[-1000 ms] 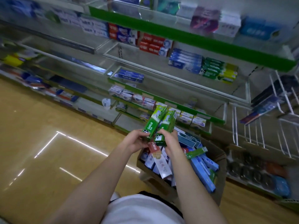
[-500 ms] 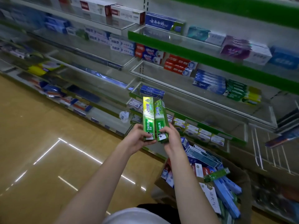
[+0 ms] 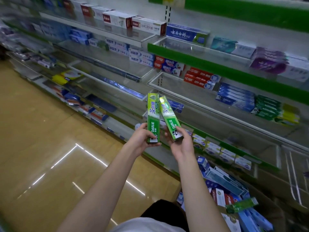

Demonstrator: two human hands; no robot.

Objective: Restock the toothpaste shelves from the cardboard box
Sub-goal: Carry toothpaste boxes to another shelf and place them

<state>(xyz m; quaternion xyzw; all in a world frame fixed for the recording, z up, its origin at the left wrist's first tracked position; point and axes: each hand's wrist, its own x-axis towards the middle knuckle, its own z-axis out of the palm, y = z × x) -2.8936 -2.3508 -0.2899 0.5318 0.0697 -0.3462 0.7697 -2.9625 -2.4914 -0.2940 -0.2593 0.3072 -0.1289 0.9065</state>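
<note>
I hold two green Darlie toothpaste boxes upright in front of the shelves. My left hand [image 3: 142, 139] grips the bottom end of the left green box [image 3: 153, 113]. My right hand [image 3: 181, 143] grips the bottom end of the right green box [image 3: 168, 116], which leans to the left so the two tops nearly touch. The cardboard box [image 3: 274, 210] stands on the floor at the lower right, heaped with blue, white and green toothpaste cartons. Matching green Darlie boxes [image 3: 265, 108] are stacked on a shelf far to the right.
Glass shelves with green price rails [image 3: 200, 62] rise ahead and to the right, partly stocked with red, blue, white and purple cartons. A shiny tan floor [image 3: 50, 156] spreads to the left. A wire rack [image 3: 294, 173] sits at the far right.
Both hands have lifted the two green boxes up from the cardboard box toward the shelves. The boxes have spread a little at the bottom. My view has tilted upward.
</note>
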